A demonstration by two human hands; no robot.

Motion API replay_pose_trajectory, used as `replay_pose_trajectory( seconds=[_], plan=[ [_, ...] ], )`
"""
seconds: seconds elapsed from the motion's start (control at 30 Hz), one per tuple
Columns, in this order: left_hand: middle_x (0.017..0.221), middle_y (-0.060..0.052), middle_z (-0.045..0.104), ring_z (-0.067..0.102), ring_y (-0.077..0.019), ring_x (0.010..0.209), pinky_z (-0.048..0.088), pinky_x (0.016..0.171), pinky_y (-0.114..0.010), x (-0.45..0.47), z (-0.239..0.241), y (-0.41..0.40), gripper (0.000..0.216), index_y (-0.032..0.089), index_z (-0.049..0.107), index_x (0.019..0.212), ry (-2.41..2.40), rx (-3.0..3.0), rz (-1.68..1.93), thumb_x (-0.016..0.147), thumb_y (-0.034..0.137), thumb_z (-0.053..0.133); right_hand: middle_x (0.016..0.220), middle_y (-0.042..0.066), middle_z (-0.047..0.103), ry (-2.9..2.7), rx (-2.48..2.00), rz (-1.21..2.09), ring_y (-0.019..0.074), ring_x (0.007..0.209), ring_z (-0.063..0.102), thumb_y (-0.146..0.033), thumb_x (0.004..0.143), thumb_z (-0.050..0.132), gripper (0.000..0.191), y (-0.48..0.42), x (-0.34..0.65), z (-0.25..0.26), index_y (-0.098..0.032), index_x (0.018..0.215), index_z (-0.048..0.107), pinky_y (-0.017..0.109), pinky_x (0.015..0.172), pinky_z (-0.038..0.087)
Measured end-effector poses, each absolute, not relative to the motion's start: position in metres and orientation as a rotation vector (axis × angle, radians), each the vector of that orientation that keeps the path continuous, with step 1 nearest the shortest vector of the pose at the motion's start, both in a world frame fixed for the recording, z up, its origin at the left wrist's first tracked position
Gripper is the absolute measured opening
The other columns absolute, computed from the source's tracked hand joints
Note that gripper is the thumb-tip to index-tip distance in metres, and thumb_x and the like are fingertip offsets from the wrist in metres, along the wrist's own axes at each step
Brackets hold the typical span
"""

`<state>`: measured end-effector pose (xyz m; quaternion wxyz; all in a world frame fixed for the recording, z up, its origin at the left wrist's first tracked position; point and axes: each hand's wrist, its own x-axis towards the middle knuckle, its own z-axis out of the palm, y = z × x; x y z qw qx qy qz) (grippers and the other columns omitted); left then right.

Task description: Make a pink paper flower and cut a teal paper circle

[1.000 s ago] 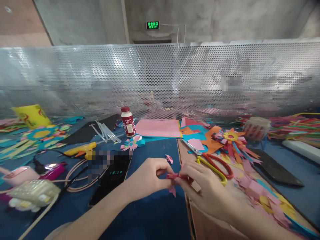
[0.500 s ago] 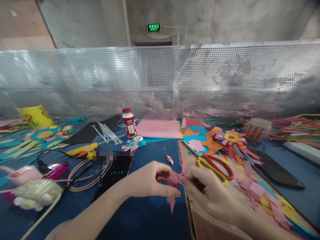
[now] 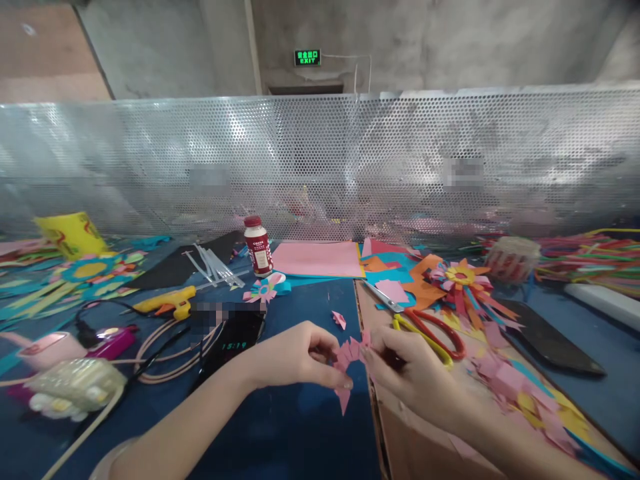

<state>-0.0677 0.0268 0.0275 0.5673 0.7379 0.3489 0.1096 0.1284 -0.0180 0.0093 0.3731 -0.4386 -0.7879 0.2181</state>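
My left hand (image 3: 295, 357) and my right hand (image 3: 407, 370) meet just above the blue table (image 3: 280, 433), both pinching a small pink cut-paper piece (image 3: 346, 360) with pointed petals. One pink tip hangs down below my left thumb. Red-and-yellow scissors (image 3: 430, 329) lie just beyond my right hand on the brown cardboard sheet (image 3: 400, 440). A tiny pink paper scrap (image 3: 339, 319) rests on the table a little past the hands.
A phone (image 3: 230, 347), cables and a yellow glue gun (image 3: 165, 302) lie to the left. A small bottle (image 3: 257, 245), pink paper sheets (image 3: 317, 258) and a paper flower (image 3: 463, 280) sit farther back. A perforated metal screen (image 3: 320, 167) closes off the table's far side.
The pink piece has been opened out between my fingers, its petals now spread. Both hands stayed in nearly the same place.
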Motion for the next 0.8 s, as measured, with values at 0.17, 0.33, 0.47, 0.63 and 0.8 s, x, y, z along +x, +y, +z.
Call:
replay_pose_trajectory(
  seconds=[0.17, 0.33, 0.47, 0.63, 0.8],
  plan=[
    [0.064, 0.002, 0.055, 0.046, -0.0096, 0.06, 0.034, 0.057, -0.021, -0.067, 0.029, 0.028, 0.023, 0.013, 0.063, 0.073, 0.794, 1.761, 0.361, 0.067, 0.034, 0.07, 0.058, -0.006, 0.03, -2.058, -1.03, 0.673, 0.0081, 0.053, 0.027, -0.05, 0.08, 0.049, 0.036, -0.016, 0.133, 0.013, -0.019, 0.065, 0.038, 0.022, 0.047, 0.02],
    [0.07, 0.0, 0.058, 0.051, -0.0119, 0.066, 0.038, 0.062, -0.023, -0.067, 0.03, 0.03, 0.026, 0.013, 0.062, 0.077, 0.807, 1.791, 0.483, 0.071, 0.038, 0.065, 0.06, -0.005, 0.036, -1.968, -1.132, 0.699, 0.0085, 0.054, 0.032, -0.046, 0.085, 0.045, 0.031, -0.017, 0.133, 0.016, -0.018, 0.071, 0.045, 0.02, 0.047, 0.025],
    [0.088, -0.002, 0.058, 0.053, -0.0159, 0.079, 0.042, 0.072, -0.028, -0.066, 0.032, 0.026, 0.041, 0.018, 0.062, 0.096, 0.876, 2.104, 0.57, 0.064, 0.042, 0.072, 0.058, -0.004, 0.044, -2.086, -1.195, 0.432, 0.0079, 0.051, 0.037, -0.036, 0.086, 0.046, 0.025, -0.012, 0.136, 0.014, -0.018, 0.069, 0.051, 0.021, 0.047, 0.027],
    [0.1, -0.003, 0.058, 0.052, -0.0169, 0.099, 0.038, 0.09, -0.031, -0.066, 0.03, 0.023, 0.026, 0.02, 0.061, 0.092, 0.709, 2.388, 0.665, 0.07, 0.032, 0.069, 0.064, -0.001, 0.057, -2.399, -1.073, 0.089, 0.0095, 0.055, 0.048, -0.034, 0.082, 0.052, 0.02, -0.008, 0.142, 0.008, -0.018, 0.072, 0.056, 0.023, 0.051, 0.028],
    [0.091, -0.002, 0.062, 0.054, -0.0159, 0.099, 0.039, 0.09, -0.03, -0.067, 0.028, 0.027, 0.006, 0.018, 0.061, 0.078, 0.69, 2.45, 0.694, 0.079, 0.024, 0.06, 0.074, 0.0, 0.061, -2.429, -1.05, -0.07, 0.0131, 0.063, 0.055, -0.037, 0.077, 0.059, 0.019, -0.009, 0.142, 0.006, -0.02, 0.084, 0.057, 0.024, 0.052, 0.029]
  ],
)
